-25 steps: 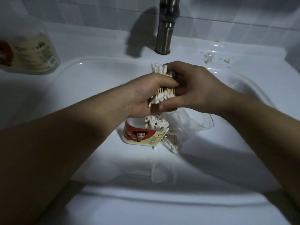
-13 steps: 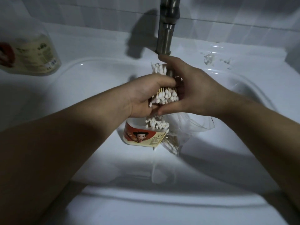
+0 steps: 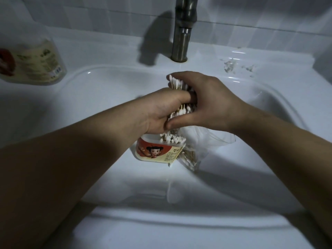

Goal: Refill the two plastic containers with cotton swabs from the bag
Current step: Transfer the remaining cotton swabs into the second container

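Head view: both hands curl round one bundle of cotton swabs (image 3: 182,109), the left hand (image 3: 159,112) wrapping one side and the right hand (image 3: 210,103) the other, in a tight two-handed grip. Just below that grip a plastic container (image 3: 156,152) sits in the sink (image 3: 100,83), white tips crowding its mouth (nearly full, I'd judge). The bag (image 3: 212,139) lies below-right with some swabs inside. Only one container shows, so the second looks left to do.

left hand (image 3: 161,112), right hand (image 3: 212,105) — two; one container (image 3: 156,151), one bag (image 3: 212,139), one tap (image 3: 183,33), one bottle (image 3: 36,63) — swabs (image 3: 172,139) uncountable.
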